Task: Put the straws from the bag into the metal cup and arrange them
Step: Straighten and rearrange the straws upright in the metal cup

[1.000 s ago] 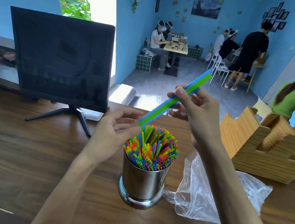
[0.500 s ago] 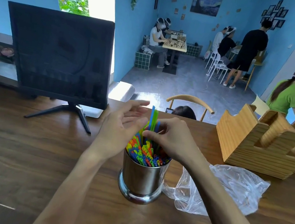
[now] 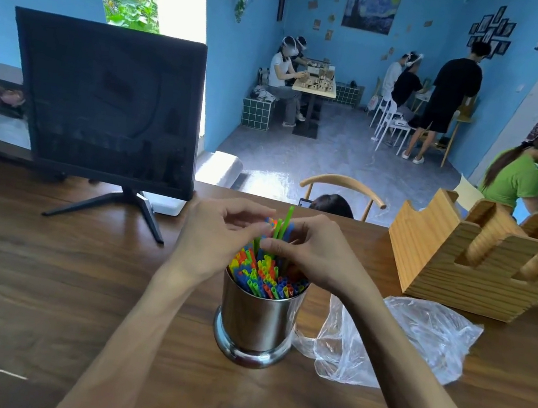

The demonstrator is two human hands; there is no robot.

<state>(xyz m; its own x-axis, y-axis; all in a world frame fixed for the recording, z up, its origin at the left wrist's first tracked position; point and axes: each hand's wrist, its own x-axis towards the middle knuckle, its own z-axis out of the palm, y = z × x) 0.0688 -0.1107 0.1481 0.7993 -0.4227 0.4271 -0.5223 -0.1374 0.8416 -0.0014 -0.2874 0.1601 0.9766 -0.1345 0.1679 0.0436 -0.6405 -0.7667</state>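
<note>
Both hands work over the shiny metal cup [image 3: 256, 319] on the wooden table [image 3: 43, 276]: the left hand [image 3: 218, 234] and right hand [image 3: 310, 254] each pinch raised colourful plastic straws [image 3: 265, 272]; the crumpled clear plastic bag [image 3: 414, 342] lies just beside the cup.

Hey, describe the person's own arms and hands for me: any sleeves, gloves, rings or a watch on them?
Both forearms are bare as far as the picture shows, with no sleeve edge in view. The left hand and the right hand wear no gloves. No watch or bracelet shows on either wrist, and no ring on the visible fingers. Nails look short and unpainted.
</note>
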